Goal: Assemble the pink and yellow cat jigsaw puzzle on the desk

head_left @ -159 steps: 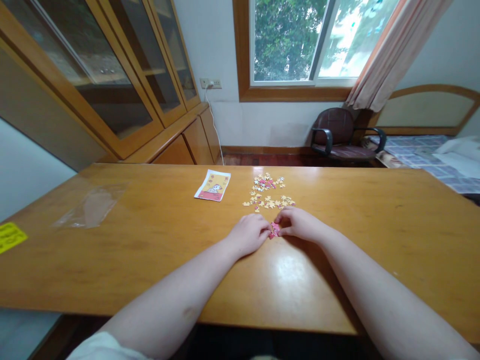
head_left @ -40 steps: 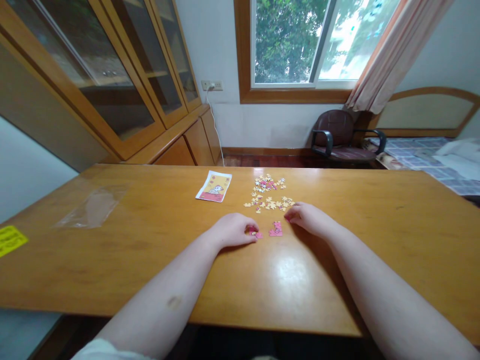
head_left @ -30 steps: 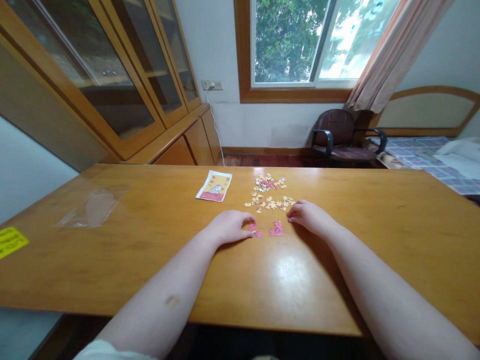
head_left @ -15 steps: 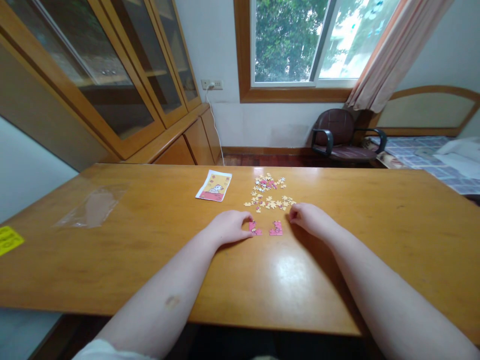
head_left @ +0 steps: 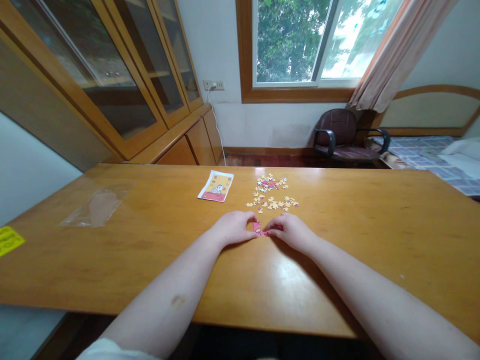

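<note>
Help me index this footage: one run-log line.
left hand: at pink puzzle pieces | right hand: at their right side | loose pieces, picture card: beyond hands

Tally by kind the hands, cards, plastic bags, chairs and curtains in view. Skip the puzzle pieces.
Hands (left hand, right hand): 2
Card: 1
Plastic bag: 1
Chair: 1
Curtain: 1
Total: 6
</note>
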The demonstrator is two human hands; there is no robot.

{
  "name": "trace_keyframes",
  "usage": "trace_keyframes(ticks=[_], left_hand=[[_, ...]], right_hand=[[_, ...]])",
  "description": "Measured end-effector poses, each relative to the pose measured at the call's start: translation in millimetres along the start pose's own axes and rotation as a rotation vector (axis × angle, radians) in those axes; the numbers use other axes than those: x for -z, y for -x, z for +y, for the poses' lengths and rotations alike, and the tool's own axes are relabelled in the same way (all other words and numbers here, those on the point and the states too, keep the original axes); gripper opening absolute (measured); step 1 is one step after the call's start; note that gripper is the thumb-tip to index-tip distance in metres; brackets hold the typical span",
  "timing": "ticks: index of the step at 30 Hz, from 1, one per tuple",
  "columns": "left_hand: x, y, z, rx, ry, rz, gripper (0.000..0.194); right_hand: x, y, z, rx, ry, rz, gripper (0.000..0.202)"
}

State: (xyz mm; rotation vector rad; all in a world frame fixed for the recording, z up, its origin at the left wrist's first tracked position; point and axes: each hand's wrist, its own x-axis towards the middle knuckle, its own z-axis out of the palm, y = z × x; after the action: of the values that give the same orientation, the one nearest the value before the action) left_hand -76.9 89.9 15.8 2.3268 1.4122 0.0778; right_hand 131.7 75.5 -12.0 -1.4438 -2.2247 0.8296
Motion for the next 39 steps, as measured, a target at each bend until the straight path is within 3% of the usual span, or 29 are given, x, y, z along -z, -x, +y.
trace_keyframes(ticks=[12, 17, 23, 28, 39], left_hand=[[0.7, 1.2, 0.0, 0.001, -0.010, -0.013, 0.042], [-0.1, 2.5, 2.9, -0.058, 0.000, 0.026, 0.043], [-6.6, 2.3, 11.5, -0.176, 0.023, -0.019, 0.024], [-10.3, 1.6, 11.8, -0.270, 0.018, -0.059, 0.026], [-11.8, 1.3, 9.7, -0.278, -0.004, -0.061, 0.029]], right_hand=[[-5.6, -0.2, 0.8, 0.063, 0.085, 0.033, 0.012], [5.0, 0.3, 4.5, 0.070, 0.088, 0.067, 0.014], [27.3, 6.1, 13.1, 0.168, 0.169, -0.026, 0.013], [24.0, 6.3, 13.5, 0.205, 0.183, -0.070, 0.014], [24.2, 6.5, 15.3, 0.184, 0.171, -0.118, 0.013]])
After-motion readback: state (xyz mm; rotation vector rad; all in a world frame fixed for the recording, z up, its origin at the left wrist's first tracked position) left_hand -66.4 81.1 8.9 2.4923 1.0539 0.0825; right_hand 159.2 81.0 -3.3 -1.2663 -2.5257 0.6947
